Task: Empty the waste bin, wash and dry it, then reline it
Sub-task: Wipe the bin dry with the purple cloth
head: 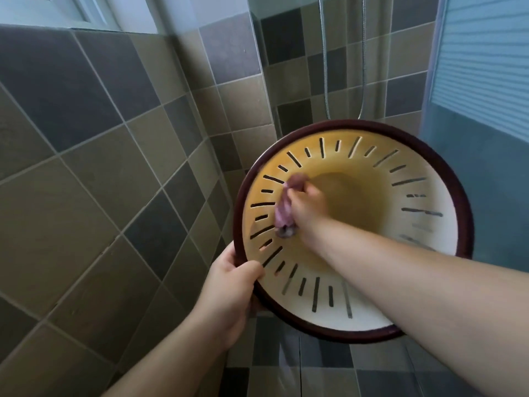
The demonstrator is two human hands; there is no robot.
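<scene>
Yellowish plastic bin [372,179] with a dark maroon rim and long slots cut through its wall, held up in the air with its mouth tipped toward the camera, so you look straight down inside to the round bottom. Left hand [229,285] grips the bin's rim at the lower left, thumb hooked over the inside edge and fingers wrapped behind the outside. Right hand [307,207] is reaching into the bin, arm crossing over the lower right part of the rim, and it's bunched tight around a purple cloth [283,209] that presses against the inner wall on the left side, right by the slots. Cloth is a bit blurry, one end sticks up above the fingers and the other hangs below the hand. Behind the bin there's a wall [100,138] of grey and tan tiles off to the left and above it, a shower hose [363,81] dangling down just above the top of the rim, and a glass panel [472,81] with a frosted striped section to the upper right of the bin. More tile shows below the bin too.
</scene>
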